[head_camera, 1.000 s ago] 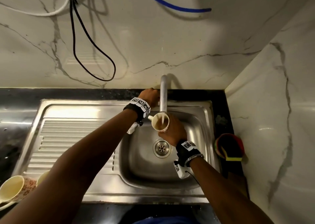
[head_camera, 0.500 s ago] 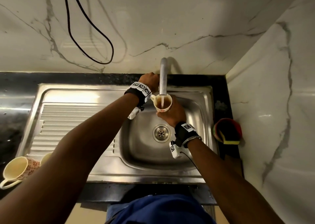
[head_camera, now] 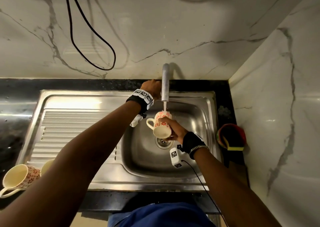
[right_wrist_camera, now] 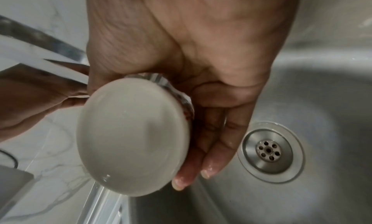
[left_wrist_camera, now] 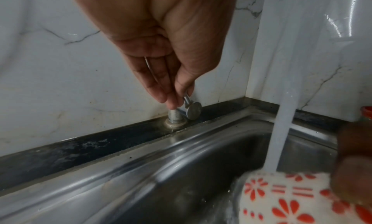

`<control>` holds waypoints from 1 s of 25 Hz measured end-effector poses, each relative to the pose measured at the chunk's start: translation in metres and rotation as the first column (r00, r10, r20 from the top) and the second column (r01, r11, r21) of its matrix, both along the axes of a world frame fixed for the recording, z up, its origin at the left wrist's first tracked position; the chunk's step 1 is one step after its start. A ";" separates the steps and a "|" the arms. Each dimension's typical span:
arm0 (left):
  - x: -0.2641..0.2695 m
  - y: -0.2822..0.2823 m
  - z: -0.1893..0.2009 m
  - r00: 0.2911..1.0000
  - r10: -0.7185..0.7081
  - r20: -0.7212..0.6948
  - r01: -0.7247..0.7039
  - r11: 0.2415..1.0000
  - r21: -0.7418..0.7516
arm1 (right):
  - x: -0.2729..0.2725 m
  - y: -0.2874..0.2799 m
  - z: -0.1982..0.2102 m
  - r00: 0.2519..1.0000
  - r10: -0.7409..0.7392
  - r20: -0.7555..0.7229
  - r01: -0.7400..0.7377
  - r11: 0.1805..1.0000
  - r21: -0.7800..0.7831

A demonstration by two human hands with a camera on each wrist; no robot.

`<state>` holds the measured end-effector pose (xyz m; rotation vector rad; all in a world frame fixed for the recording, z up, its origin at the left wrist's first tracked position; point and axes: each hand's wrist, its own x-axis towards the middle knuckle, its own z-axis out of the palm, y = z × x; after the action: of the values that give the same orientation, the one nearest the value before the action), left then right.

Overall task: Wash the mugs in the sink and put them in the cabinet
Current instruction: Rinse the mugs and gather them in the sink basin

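Mug (head_camera: 161, 125) just tipped mouth-toward-me, stream (head_camera: 164, 106) on its outside | right hand (head_camera: 174, 128) grasping it, 12 o'clock of drain (head_camera: 163, 141) | left hand (head_camera: 152, 88) pinching tap lever (left_wrist_camera: 187, 100) | I judge rinse nearly over

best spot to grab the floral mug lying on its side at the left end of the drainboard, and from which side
Take the floral mug by its handle loop, coming in from the near left. It lies on its side on the drainboard with its mouth facing up and left and the handle sticking out toward the front edge, free of the second mug beside it. A hooked finger through the loop probably lifts it cleanly.
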<state>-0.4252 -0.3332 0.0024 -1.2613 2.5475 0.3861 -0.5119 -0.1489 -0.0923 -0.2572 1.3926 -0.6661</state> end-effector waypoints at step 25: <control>0.000 0.005 0.010 1.000 -0.015 -0.012 0.015 1.000 0.025 | 0.003 -0.018 -0.004 0.685 0.011 -0.728 -0.443 0.799 -0.405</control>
<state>-0.4249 -0.3282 0.0120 -1.2345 2.5522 0.4214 -0.5089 -0.1671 -0.0968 -1.2711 1.8073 -0.7800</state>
